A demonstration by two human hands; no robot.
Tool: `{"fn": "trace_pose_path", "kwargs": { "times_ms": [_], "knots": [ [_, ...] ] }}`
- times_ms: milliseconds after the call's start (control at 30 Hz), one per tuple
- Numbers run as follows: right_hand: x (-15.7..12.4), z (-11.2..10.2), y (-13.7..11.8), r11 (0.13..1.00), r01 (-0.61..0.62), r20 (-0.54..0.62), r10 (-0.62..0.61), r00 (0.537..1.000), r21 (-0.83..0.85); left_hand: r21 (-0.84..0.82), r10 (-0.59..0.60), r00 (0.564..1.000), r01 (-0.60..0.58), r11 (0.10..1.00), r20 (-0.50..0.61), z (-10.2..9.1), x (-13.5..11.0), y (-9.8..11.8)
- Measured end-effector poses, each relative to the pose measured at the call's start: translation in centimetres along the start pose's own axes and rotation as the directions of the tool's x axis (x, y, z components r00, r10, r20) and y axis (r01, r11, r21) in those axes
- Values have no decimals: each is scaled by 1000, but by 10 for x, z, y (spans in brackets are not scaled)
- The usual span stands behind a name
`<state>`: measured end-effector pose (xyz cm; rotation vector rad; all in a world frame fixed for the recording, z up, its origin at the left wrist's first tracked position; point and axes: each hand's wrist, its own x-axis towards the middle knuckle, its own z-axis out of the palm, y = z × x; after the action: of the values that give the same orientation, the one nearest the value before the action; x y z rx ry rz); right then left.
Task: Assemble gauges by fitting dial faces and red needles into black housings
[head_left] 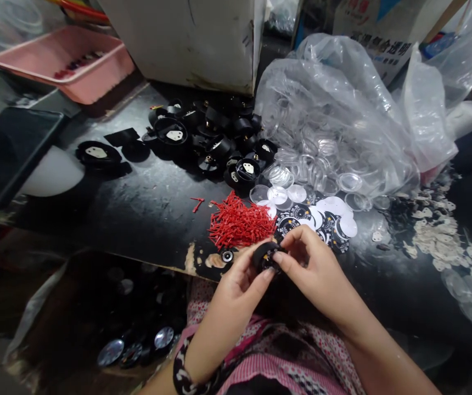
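Near the table's front edge, my left hand [242, 285] is closed around a small round black gauge housing [265, 255] with a printed dial face in it. The thumb and fingers of my right hand [305, 255] close on the housing's right side, with the thumb on the dial. Just beyond my hands lies a heap of red pointers [240, 222]. Loose black-and-white printed dials [301, 213], with white backs showing on some, are spread beyond my right hand. A small round black part with a pale ring [227, 256] rests left of the housing.
Black gauge housings [215, 137] pile up at the back. Clear round covers [318, 159] spill from a plastic bag [335, 82]. Pale flat pieces [436, 230] lie right. A pink bin [71, 77] and white box [190, 44] stand behind. Finished-looking gauges [110, 352] sit below the edge.
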<state>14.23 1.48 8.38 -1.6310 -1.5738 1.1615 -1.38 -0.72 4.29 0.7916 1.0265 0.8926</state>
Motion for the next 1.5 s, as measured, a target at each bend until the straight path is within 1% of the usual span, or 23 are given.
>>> {"fn": "trace_pose_path", "kwargs": {
  "times_ms": [100,200,267,333,367,400,467,500,567,600,633,667,700,767,833,867,933,1000,1100,1200,1300,1433,1500],
  "knots": [
    [-10,-1,1,998,-37,73,34,997,41,136,10,999,-15,991,38,-3,-4,1],
    [-18,-5,0,1000,20,138,-17,990,-20,225,15,999,-26,974,52,-11,-8,-2],
    [-16,-8,-1,995,84,176,-73,982,-59,191,2,1000,-4,982,13,-16,-10,-5],
    [-6,-9,-2,976,149,155,-124,980,-159,62,-25,998,29,998,-61,-20,-11,-6],
    [1,-8,-2,950,175,130,-145,981,-257,-22,-38,994,36,999,-106,-20,-11,-6],
    [8,-5,-1,906,189,109,-160,981,-378,-106,-51,988,36,994,-146,-20,-10,-5],
    [22,3,-1,772,194,95,-173,980,-605,-255,-75,976,21,967,-204,-17,-9,-2],
    [28,8,0,704,197,102,-175,979,-683,-314,-86,972,13,949,-219,-15,-8,0],
    [36,17,0,601,206,112,-190,975,-772,-401,-103,969,4,916,-226,-11,-7,4],
    [38,19,-1,570,207,111,-199,974,-795,-429,-105,969,-1,903,-224,-10,-6,6],
    [39,21,-1,558,205,108,-201,974,-804,-451,-104,969,-8,892,-222,-9,-6,7],
    [39,21,-2,572,200,106,-193,975,-795,-471,-105,970,-10,882,-217,-9,-5,8],
    [39,19,-2,611,189,100,-176,979,-769,-491,-108,971,-10,871,-212,-9,-4,9],
    [36,14,-2,733,143,70,-129,989,-665,-529,-124,975,7,849,-187,-9,-3,11],
    [32,10,-1,849,99,46,-88,995,-519,-563,-145,981,48,825,-128,-8,-1,12],
    [30,9,-1,887,85,37,-77,996,-453,-577,-153,984,72,813,-94,-6,0,12],
    [26,9,1,927,83,37,-75,997,-365,-595,-153,987,96,798,-46,-3,2,13],
    [22,9,3,936,105,41,-96,994,-337,-602,-136,990,85,794,-40,0,3,13],
    [18,7,6,922,164,48,-157,986,-352,-596,-116,992,71,800,-38,2,3,12],
    [14,-1,8,908,186,12,-196,981,-376,-570,-99,993,42,821,-70,0,5,11],
    [5,-11,10,905,164,-15,-185,983,-392,-517,-51,988,-31,855,-145,-5,5,10],
    [-14,-22,14,901,133,33,-131,991,-414,-400,15,971,-112,910,-237,-11,2,6],
    [-25,-26,16,905,104,49,-92,995,-413,-344,19,960,-118,932,-278,-15,-1,3]
  ]
}}
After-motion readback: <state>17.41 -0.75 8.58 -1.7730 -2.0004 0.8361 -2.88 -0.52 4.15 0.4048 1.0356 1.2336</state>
